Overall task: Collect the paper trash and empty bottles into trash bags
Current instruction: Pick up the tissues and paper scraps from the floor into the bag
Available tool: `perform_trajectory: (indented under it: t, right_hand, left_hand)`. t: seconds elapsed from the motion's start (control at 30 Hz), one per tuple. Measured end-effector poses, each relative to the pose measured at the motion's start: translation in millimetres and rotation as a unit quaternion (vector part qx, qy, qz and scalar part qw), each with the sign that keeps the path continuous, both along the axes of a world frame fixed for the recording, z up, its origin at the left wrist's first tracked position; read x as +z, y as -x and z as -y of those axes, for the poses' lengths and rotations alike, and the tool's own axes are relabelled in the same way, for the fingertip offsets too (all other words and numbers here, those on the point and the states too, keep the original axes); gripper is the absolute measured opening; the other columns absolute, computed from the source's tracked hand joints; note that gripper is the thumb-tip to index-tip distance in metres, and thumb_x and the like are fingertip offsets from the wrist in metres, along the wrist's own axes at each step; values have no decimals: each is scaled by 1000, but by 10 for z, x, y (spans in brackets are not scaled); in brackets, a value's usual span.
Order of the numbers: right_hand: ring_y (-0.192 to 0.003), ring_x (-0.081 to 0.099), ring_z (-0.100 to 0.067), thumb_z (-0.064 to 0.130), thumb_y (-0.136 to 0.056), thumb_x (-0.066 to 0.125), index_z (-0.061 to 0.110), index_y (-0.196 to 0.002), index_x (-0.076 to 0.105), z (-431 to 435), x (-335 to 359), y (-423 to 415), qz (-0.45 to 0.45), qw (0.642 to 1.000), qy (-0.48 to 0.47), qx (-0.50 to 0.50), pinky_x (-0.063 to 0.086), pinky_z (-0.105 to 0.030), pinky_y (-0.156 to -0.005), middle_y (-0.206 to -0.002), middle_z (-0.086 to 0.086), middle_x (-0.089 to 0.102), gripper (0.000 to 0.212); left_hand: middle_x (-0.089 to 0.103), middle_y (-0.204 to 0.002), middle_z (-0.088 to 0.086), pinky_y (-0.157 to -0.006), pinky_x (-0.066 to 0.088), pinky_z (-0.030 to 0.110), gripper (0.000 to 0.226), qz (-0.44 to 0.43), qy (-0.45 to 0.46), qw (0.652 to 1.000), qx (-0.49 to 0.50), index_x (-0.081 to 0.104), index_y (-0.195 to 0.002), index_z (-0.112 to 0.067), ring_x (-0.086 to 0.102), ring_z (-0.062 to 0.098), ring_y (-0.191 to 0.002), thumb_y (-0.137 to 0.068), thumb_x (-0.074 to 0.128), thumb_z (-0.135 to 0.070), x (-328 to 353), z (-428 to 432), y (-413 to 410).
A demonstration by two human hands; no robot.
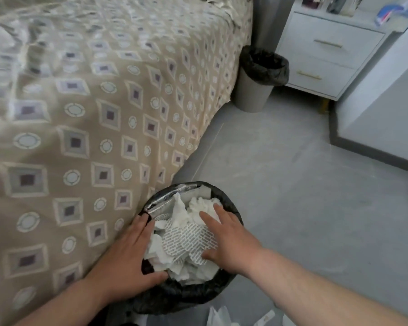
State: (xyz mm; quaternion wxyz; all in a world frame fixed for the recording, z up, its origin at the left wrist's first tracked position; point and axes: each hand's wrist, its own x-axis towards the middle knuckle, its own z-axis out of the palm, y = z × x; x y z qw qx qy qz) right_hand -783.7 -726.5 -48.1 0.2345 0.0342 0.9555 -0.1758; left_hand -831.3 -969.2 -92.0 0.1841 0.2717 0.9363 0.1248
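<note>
clearly heaped: left hand (130, 252) and right hand (229, 236), each grip open and empty, press paper (186, 238) inside the bin (186, 295); uneven pushing could spill it over its rim.

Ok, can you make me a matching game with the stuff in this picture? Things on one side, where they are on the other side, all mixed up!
Things:
1. left hand
2. right hand
3. far bin
4. crumpled paper

Places:
a. beside the white drawers
b. on the edge of the near bin, on the side next to the bed
c. piled inside the near bin
d. pressing flat on top of the crumpled paper

Pairs: 1-b, 2-d, 3-a, 4-c
</note>
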Motion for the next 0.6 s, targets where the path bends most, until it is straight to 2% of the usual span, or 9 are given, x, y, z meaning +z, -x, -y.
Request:
perform_trajectory:
  t: [0.1,0.23,0.33,0.4,0.47,0.53,0.6]
  right_hand:
    - [-149,-3,-23,46,-81,70,34,-152,0,28,-184,113,60,998,-7,8,21,-44,-118,-162,1,-6,100]
    - [-146,14,-29,50,-77,72,27,-152,2,85,-356,160,95,995,-21,26,28,-46,-116,-159,-6,13,104]
    - [-148,8,-29,53,-75,72,31,-152,-3,18,-203,116,79,995,-32,50,24,-45,-118,-162,-5,2,110]
    - [-148,12,-26,56,-75,71,33,-152,2,-150,39,52,19,996,-36,78,25,-43,-117,-162,-3,4,106]
    - [-142,26,-26,59,-78,64,30,-151,16,-426,250,-84,-53,995,-28,77,31,-43,-114,-157,-3,22,91]
    - [-135,37,-26,57,-85,56,24,-146,30,-785,365,-293,-81,996,-19,26,34,-40,-111,-147,-5,38,74]
    - [-133,40,-27,49,-91,54,17,-142,38,-1190,321,-552,-76,995,-44,-53,32,-35,-111,-145,-9,43,62]
  left_hand:
    - [-37,-147,-11,-113,-13,23,127,-2,-1,1000,-9,-25,-142,-26,-34,5,-136,-54,43,-87,-110,48,11]
    - [-37,-147,-11,-109,-19,19,132,-5,-7,1000,-9,-25,-142,-24,-35,3,-135,-51,46,-88,-143,48,34]
    - [-34,-147,-12,-108,-21,16,131,-12,-14,1000,-18,-23,-144,-25,-29,3,-137,-50,37,-94,23,12,3]
    - [-16,-156,-8,-117,-1,30,120,-47,-58,996,-38,-7,-150,-24,-15,4,-141,-59,33,-91,249,-77,-8]
    - [12,-158,2,-112,20,44,97,-111,-113,982,-105,19,-149,-19,4,13,-144,-75,32,-81,511,-242,-4]
    - [26,-152,11,-111,26,43,84,-140,-141,958,-206,33,-143,-13,17,22,-143,-83,32,-72,809,-555,-43]
    - [37,-145,16,-111,26,38,75,-153,-135,930,-307,42,-136,-9,30,29,-138,-86,35,-65,1070,-954,-159]
